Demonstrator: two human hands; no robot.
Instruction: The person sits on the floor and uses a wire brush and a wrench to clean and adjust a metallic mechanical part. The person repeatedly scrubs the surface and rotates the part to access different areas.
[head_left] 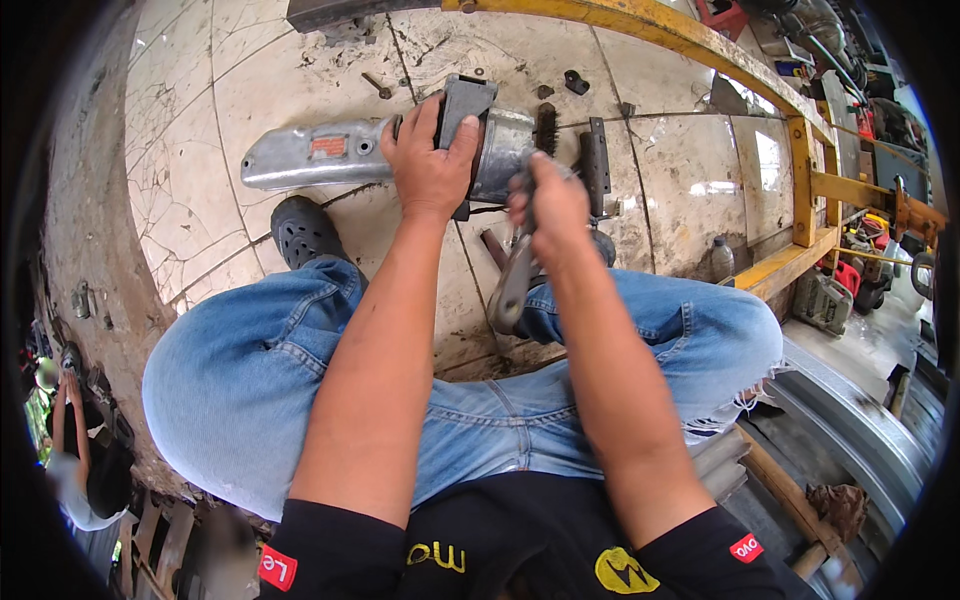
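Note:
A long silver metal housing with a red label lies on the tiled floor, its rounded end to the left. Across it sits a dark grey block. My left hand is closed round this block, thumb on its right side and fingers on its left. To the right of the block is a wide silver cylindrical section. Beside that section my right hand, blurred by motion, grips a grey wrench. The holed end of its handle points down toward my legs, and its head is hidden in the hand.
A dark bristly brush and a dark slotted bar lie right of the housing. Beyond are a bolt and a small black part. A yellow metal frame and a clear bottle stand to the right.

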